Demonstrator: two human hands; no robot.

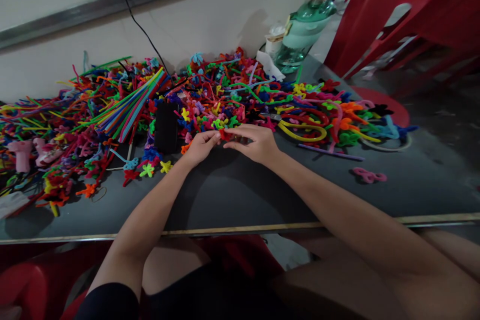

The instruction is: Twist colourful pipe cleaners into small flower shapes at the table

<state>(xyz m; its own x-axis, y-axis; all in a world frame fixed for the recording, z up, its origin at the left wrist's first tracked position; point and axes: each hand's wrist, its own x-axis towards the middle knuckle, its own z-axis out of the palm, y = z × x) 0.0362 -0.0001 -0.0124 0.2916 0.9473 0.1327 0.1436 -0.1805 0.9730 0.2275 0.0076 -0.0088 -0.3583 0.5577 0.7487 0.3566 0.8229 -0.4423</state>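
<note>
Both of my hands meet at the middle of the dark grey table. A small red pipe-cleaner piece sits between their fingertips. My left hand pinches it from the left, fingers curled. From the right, my right hand closes its fingers on the same piece. Just behind the hands lies a big heap of coloured pipe cleaners and small twisted flower shapes.
A bundle of straight coloured stems lies at the left beside a black box. A pink twisted piece lies alone at the right. A green water bottle stands at the back, with red plastic chairs beyond.
</note>
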